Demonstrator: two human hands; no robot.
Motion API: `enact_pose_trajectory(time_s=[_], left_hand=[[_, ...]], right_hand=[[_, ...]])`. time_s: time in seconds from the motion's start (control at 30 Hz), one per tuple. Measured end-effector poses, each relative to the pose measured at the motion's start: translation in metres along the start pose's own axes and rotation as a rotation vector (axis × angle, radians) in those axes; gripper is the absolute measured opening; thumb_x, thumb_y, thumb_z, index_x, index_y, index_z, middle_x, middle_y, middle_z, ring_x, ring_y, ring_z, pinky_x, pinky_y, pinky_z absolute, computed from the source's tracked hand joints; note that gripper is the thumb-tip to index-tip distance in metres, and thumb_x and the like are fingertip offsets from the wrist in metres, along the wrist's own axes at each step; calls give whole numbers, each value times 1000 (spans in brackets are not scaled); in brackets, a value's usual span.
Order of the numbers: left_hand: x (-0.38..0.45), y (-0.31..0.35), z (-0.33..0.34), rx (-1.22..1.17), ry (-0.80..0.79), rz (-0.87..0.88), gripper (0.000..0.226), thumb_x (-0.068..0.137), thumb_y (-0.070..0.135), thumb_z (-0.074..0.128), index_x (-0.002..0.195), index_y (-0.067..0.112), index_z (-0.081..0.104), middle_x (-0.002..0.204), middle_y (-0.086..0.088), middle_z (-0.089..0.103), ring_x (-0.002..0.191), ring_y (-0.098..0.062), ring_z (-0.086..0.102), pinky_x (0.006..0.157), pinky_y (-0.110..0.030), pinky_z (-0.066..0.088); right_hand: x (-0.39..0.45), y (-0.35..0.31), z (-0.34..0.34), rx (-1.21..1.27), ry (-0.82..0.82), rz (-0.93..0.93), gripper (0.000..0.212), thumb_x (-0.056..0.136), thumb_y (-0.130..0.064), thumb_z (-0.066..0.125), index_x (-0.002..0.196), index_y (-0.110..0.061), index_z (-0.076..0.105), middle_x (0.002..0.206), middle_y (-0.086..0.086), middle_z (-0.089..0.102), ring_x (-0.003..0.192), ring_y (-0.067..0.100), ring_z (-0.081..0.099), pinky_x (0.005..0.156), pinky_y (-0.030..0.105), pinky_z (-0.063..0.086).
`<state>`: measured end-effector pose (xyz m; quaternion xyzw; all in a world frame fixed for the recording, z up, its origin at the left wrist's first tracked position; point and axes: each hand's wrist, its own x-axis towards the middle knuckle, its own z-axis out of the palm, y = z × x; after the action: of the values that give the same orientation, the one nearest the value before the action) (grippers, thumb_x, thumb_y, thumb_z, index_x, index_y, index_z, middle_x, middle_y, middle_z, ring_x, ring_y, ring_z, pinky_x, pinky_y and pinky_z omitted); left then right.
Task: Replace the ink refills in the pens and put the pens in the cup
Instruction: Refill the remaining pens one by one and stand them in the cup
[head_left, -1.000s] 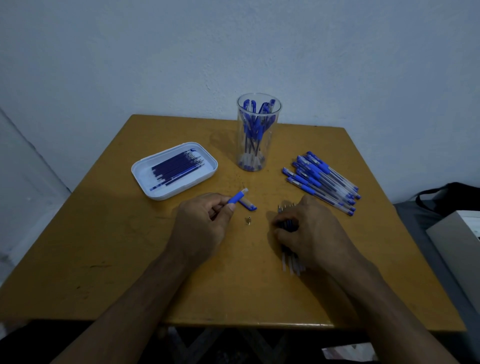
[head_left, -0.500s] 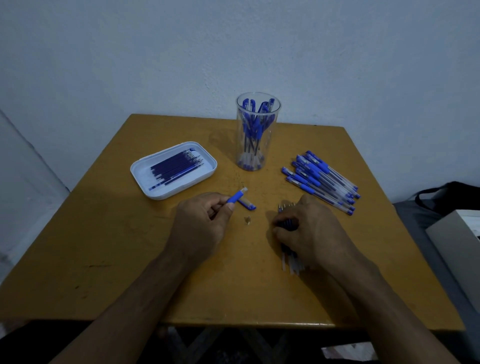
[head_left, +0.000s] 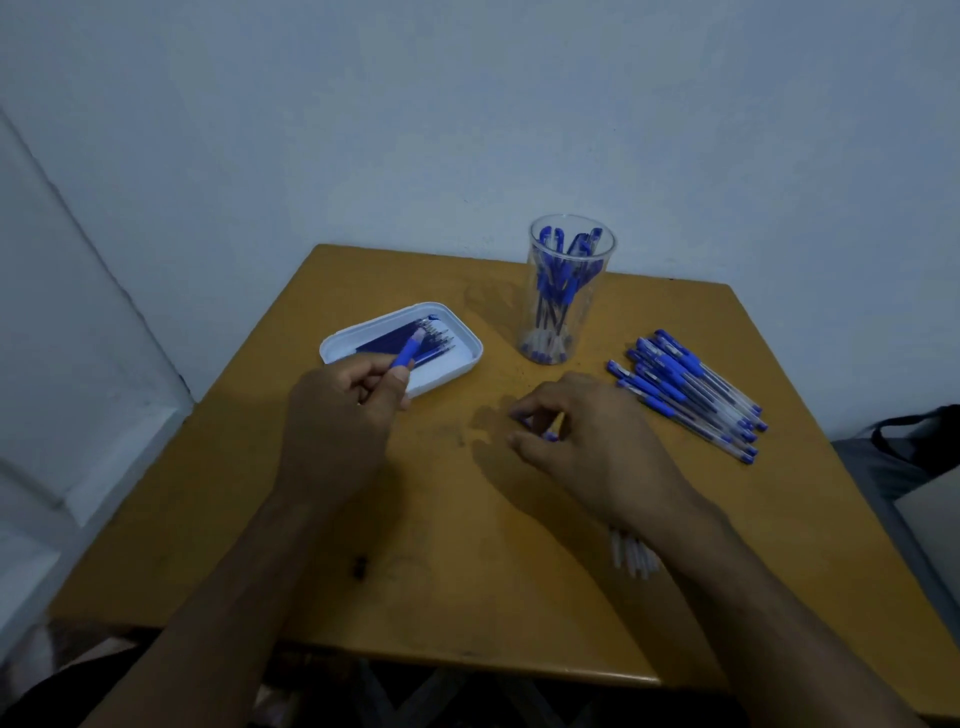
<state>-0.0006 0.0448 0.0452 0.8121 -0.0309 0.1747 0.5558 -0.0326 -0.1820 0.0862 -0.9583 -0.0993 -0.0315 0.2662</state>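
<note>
Refilling step in hand, by my reading: pen apart, fresh refill not yet picked.

White tray (head_left: 457, 338) near table's (head_left: 260, 493) left edge, dark blue refills (head_left: 395, 343) inside. Left hand (head_left: 337, 421) pinches blue grip section (head_left: 408, 356) between thumb and fingers; its tip pokes over tray's near rim, above refills.

Clear cup (head_left: 563, 306) at far edge, several pens in already.

Right hand (head_left: 587, 441) mid-table, fingers curled on small blue piece (head_left: 548, 435), mostly hidden. Clear barrels (head_left: 631, 553) under its wrist. Unprocessed pen pile (head_left: 691, 392) toward right edge, well clear of both grips.

Next move likely calls for freeing fingers to lift single refill from tray.

Wooden table (head_left: 363, 519), pale wall (head_left: 363, 130), dim light
</note>
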Motion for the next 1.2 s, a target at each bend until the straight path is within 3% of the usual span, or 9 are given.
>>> enact_pose_trajectory(time_s=[0.1,0.23,0.37,0.5,0.67,0.9,1.03,1.2], left_hand=[[15,-15,-28,-60,23,-115,15,100,24,64,104,17,75,74,1,75,57,-9,61,56,-29,50],[26,-32,-53,-72,37,-184,15,101,28,62,100,20,76,74,0,74,60,-16,61,60,-39,51],[31,-37,-69,-91,67,-170,20,95,38,62,90,23,75,71,1,73,58,-17,61,60,-39,52],[35,-41,-79,-105,87,-155,17,99,32,62,89,25,74,73,1,74,57,-15,61,59,-36,50],[37,-40,-84,-114,99,-163,16,101,25,62,89,25,74,73,1,74,58,-14,61,59,-35,52],[36,-35,-80,-92,92,-161,16,101,26,62,91,23,74,73,2,74,58,-12,62,59,-36,55],[36,-33,-76,-101,79,-160,18,100,25,63,85,28,72,71,1,73,56,-9,60,55,-29,53],[36,-31,-68,-127,43,-151,18,100,22,63,85,27,71,70,0,73,56,-9,59,54,-27,51]], right_hand=[[36,-28,21,-24,9,-78,24,94,-24,68,118,-24,72,109,-7,69,84,2,55,69,11,40],[92,-56,49,-174,-33,-147,31,96,-11,60,125,-19,69,121,5,70,108,22,63,87,32,51],[137,-67,69,-357,-175,-181,33,89,-4,64,116,-20,72,111,5,71,93,20,62,74,28,47],[155,-67,77,-437,-224,-215,24,89,-6,65,107,-19,75,105,4,74,79,13,52,68,26,43],[161,-68,78,-486,-279,-274,20,91,-12,66,109,-20,73,106,1,71,84,13,55,64,20,37],[163,-69,75,-480,-372,-306,22,93,-12,66,113,-18,73,109,1,72,92,14,62,71,20,41],[161,-66,76,-462,-395,-322,17,93,-12,66,108,-17,71,106,1,71,82,9,55,57,12,32],[148,-64,58,-498,-311,-340,17,97,-16,62,108,-28,56,108,-4,52,89,11,51,68,23,44]])
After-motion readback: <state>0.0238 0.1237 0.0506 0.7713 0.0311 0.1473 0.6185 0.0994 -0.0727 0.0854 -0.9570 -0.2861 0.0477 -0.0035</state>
